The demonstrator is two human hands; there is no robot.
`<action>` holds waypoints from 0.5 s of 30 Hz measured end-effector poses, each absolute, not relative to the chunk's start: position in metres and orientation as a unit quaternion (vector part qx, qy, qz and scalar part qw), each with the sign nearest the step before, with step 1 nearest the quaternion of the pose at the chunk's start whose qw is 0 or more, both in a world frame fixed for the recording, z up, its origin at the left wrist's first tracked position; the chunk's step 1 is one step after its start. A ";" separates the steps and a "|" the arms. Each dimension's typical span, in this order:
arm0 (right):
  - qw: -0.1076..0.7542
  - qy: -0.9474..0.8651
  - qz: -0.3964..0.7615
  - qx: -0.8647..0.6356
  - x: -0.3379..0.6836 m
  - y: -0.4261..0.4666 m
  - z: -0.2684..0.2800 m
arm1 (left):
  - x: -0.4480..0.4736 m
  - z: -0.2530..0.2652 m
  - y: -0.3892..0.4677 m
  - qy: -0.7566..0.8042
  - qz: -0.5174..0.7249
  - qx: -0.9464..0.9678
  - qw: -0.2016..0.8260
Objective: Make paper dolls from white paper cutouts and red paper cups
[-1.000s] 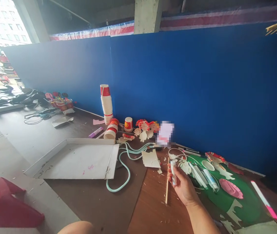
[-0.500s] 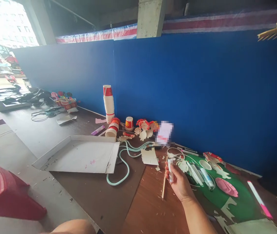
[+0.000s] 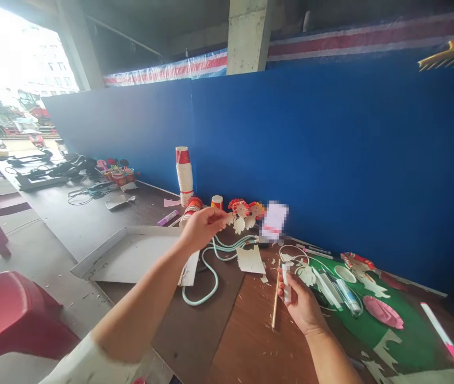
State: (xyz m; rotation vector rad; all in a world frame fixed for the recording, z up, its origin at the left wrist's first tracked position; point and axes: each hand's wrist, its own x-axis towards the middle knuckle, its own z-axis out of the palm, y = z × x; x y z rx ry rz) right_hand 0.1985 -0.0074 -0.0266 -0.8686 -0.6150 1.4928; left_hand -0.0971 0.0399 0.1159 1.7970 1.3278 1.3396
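Note:
My left hand [image 3: 205, 226] is stretched out over the white tray's [image 3: 130, 272] far right corner. Its half-curled fingers are apart from the palm and point right, reaching the left edge of the paper dolls [image 3: 241, 209] with red frilled hair; I see nothing held in them. Over the brown table, my right hand [image 3: 301, 301] is closed around a small white tube like a glue stick [image 3: 286, 282], held upright. A thin wooden stick [image 3: 276, 306] lies beside its fingers; whether they touch is unclear. A cut piece of cream paper [image 3: 251, 260] lies between the hands.
A tall stack of paper cups [image 3: 184, 173] stands by the blue partition [image 3: 331, 149]. A pale green cable [image 3: 210, 290] loops near the tray. On the green mat [image 3: 355, 320] lie a pink paper plate [image 3: 382, 312], pens and scraps. A red stool [image 3: 6, 314] stands left.
My left hand has come up from the lower edge and stretched forward to the paper dolls. My right hand keeps the white tube in about the same place. The view has shifted slightly.

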 end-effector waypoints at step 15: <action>0.605 -0.252 0.640 -0.402 0.201 -0.003 -0.031 | -0.114 0.043 0.138 0.605 0.249 0.754 -0.056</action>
